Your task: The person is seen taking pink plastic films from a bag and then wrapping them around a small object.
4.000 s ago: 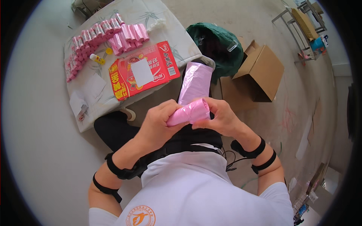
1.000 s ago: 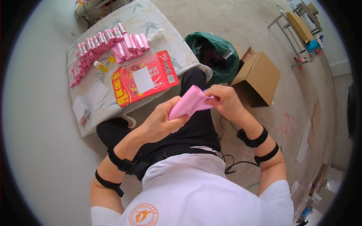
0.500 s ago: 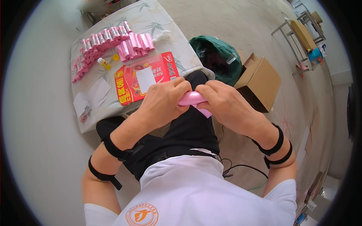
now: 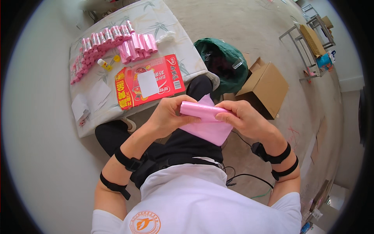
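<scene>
Above my lap, a roll of thin pink plastic bags (image 4: 202,111) is pinched between both hands. My left hand (image 4: 171,114) grips its left end, thumb along the near side. My right hand (image 4: 243,117) holds the right end between thumb and fingers. A loose pink flap (image 4: 210,132) hangs from the roll toward me, and another corner sticks up behind it. On the table (image 4: 128,9) beyond my left hand, a red printed cardboard sheet (image 4: 167,84) carries a blank white paper (image 4: 148,83).
Many labelled pink rolls (image 4: 87,48) are stacked on the table, beside unlabelled ones (image 4: 134,48). Near them lie a glue stick (image 4: 104,64), its yellow cap (image 4: 117,58) and white paper slips (image 4: 99,92). Right of the table are a green sack (image 4: 228,84) and a cardboard box (image 4: 267,87).
The roll has been turned in my hands, showing its length. A wider pink flap now hangs loose below it. My fingers have shifted to the roll's two ends.
</scene>
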`<state>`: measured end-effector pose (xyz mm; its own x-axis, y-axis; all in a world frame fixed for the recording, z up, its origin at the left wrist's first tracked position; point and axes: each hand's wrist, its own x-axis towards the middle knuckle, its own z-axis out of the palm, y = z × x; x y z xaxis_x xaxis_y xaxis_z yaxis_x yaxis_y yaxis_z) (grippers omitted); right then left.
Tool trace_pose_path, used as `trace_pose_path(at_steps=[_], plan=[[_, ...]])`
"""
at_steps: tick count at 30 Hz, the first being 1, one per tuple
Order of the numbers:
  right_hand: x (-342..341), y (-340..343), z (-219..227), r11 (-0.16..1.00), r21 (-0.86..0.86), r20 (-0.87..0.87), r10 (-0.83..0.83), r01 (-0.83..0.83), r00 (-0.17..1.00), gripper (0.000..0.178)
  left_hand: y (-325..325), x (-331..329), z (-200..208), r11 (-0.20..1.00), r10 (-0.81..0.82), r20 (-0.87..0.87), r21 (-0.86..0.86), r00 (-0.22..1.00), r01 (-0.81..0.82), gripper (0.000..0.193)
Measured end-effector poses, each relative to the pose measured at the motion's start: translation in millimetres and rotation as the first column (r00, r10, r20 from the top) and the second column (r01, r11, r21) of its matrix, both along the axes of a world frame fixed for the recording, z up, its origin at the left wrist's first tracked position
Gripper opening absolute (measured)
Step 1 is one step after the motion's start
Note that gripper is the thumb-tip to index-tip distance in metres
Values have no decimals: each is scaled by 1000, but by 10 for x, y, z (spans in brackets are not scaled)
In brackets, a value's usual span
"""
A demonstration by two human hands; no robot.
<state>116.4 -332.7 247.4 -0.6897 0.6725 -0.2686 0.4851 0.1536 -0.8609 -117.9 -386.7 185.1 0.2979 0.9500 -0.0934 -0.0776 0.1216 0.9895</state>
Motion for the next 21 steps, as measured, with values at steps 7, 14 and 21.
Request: trace_pose_path(at_steps=[7, 14, 21], plan=[[192, 639, 215, 939, 325, -78, -90, 110, 993, 24, 775, 211, 61, 950, 32, -316, 305, 948, 69, 17], [187, 1072, 1158, 792, 571, -172, -141, 215, 975, 30, 1848, 498, -421, 950, 7, -202, 307, 979, 56, 13], [219, 417, 303, 522, 853, -17, 35, -4, 999, 43, 2648, -57, -707, 948, 172, -179, 297, 969, -114, 36]])
